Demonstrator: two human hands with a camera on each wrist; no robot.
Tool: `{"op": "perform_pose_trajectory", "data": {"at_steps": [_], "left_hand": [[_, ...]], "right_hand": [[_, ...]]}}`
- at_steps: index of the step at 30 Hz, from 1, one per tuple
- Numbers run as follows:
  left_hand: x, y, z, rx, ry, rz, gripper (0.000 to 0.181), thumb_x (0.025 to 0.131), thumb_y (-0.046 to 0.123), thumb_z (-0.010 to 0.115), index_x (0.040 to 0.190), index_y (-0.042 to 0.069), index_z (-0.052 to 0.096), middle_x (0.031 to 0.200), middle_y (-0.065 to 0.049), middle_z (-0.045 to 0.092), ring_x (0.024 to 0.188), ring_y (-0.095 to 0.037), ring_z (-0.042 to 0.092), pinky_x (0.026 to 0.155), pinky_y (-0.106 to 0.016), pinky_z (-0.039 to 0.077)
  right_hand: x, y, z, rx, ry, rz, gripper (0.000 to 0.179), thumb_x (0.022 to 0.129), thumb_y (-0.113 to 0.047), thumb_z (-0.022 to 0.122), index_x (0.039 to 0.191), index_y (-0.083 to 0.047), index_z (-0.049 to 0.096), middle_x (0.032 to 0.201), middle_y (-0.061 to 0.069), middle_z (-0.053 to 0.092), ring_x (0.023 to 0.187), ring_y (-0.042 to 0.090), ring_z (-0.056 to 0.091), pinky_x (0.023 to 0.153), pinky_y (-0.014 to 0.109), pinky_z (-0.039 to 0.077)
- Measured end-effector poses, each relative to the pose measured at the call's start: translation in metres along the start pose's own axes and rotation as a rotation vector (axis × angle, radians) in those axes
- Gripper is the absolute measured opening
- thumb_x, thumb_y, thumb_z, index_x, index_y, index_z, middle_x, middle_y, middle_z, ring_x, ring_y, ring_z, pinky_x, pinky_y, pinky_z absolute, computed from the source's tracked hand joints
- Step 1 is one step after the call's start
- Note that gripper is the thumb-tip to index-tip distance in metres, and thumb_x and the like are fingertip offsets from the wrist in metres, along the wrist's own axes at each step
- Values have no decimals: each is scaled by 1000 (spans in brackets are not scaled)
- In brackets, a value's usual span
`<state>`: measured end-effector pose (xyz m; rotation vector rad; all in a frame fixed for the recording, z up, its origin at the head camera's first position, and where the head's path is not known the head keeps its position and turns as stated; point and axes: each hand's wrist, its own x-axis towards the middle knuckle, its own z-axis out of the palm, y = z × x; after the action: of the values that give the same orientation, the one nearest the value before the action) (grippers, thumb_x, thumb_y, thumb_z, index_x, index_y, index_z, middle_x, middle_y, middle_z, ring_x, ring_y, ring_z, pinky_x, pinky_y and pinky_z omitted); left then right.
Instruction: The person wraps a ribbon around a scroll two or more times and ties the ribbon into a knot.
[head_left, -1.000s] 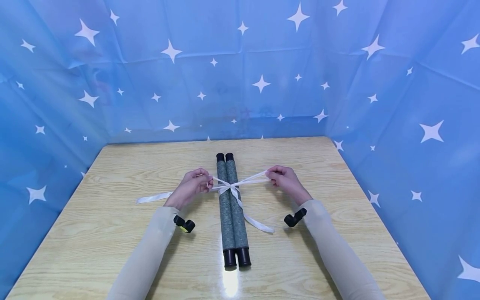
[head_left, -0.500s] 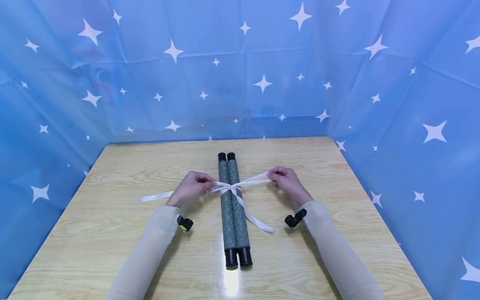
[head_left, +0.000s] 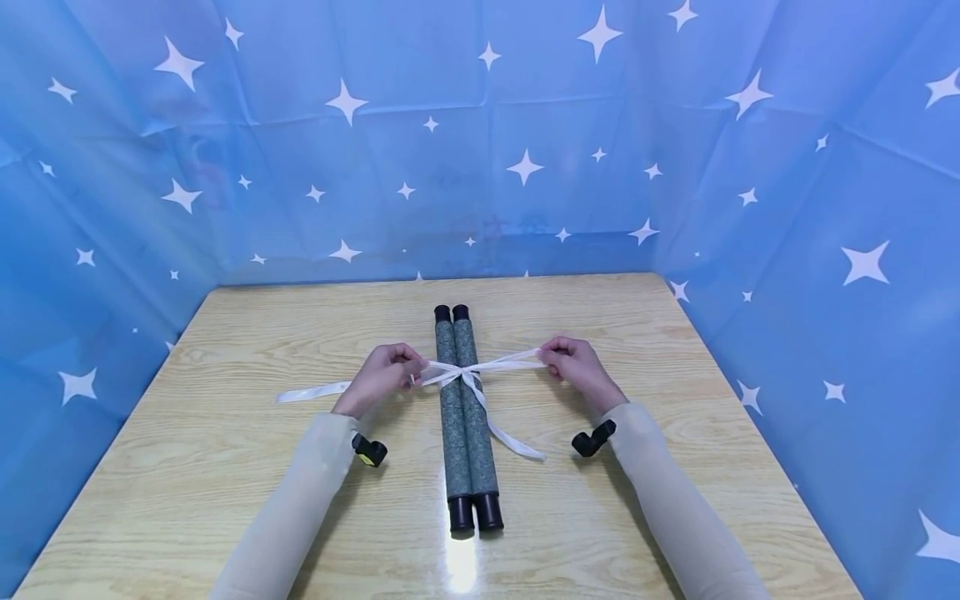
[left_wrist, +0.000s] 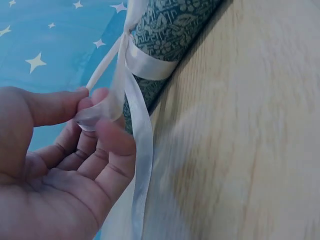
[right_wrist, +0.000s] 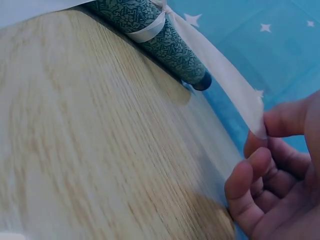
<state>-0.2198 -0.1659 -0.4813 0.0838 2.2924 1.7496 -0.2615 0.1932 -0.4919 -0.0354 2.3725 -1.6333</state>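
Observation:
A hanging scroll [head_left: 456,442], rolled from both ends into two parallel dark green patterned rolls with black knobs, lies lengthwise on the table. A white ribbon [head_left: 517,447] circles its middle, with a bow knot on top. To its left, my left hand [head_left: 381,375] pinches one ribbon loop [left_wrist: 117,85] between thumb and fingers. On the other side, my right hand [head_left: 576,367] pinches the opposite loop [right_wrist: 220,65] by its end, stretched out from the knot. One ribbon tail [left_wrist: 142,150] runs left beneath my left hand; the other trails down across the right roll onto the wood.
The wood-grain table [head_left: 225,467] meets a blue star-patterned curtain [head_left: 420,67] at the back and sides. Each sleeve carries a small black wrist camera, one at the left cuff [head_left: 370,450] and one at the right [head_left: 594,438].
My left fingers have shifted their pinch on the loop near the knot. My right hand has drawn slightly to the right with its loop. The scroll stays in place.

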Motion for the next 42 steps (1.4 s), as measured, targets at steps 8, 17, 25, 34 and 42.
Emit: {"op": "perform_pose_trajectory", "data": {"at_steps": [8,17,25,34,42], "left_hand": [[4,-7,-5,-41,-37,-44,19,101,15,61,110,-1,67,83,-6,68,69,-15,57,59,-23,47],[1,-9,-11,-50,-79,-69,21,100,15,61,111,-2,67,84,-5,68,67,-13,52,55,-22,40],[-2,-9,-9,-57,-46,-87,18,102,16,61,112,2,67,87,-6,70,78,-17,60,62,-24,47],[12,-8,-1,-140,59,-32,33,102,11,62,131,-4,59,113,-15,69,87,-14,68,76,-27,58],[5,-9,-14,-212,150,-46,43,102,16,63,141,0,54,136,-25,60,110,-31,69,89,-31,60]], "right_hand": [[-3,2,-6,-35,12,-5,19,100,-21,64,107,-4,67,73,2,52,65,18,49,59,27,44],[-4,2,-9,-44,-3,19,19,99,-20,65,107,-3,67,73,3,55,65,19,51,62,30,45],[-1,3,-11,-16,-34,51,21,101,-21,63,112,-3,67,77,5,55,68,17,50,62,28,46],[9,-2,-6,58,19,51,34,103,-26,63,130,-5,64,107,9,68,84,18,63,72,27,56],[3,2,-17,44,19,57,46,104,-30,61,141,-5,55,129,19,65,103,25,70,81,30,61]]}}
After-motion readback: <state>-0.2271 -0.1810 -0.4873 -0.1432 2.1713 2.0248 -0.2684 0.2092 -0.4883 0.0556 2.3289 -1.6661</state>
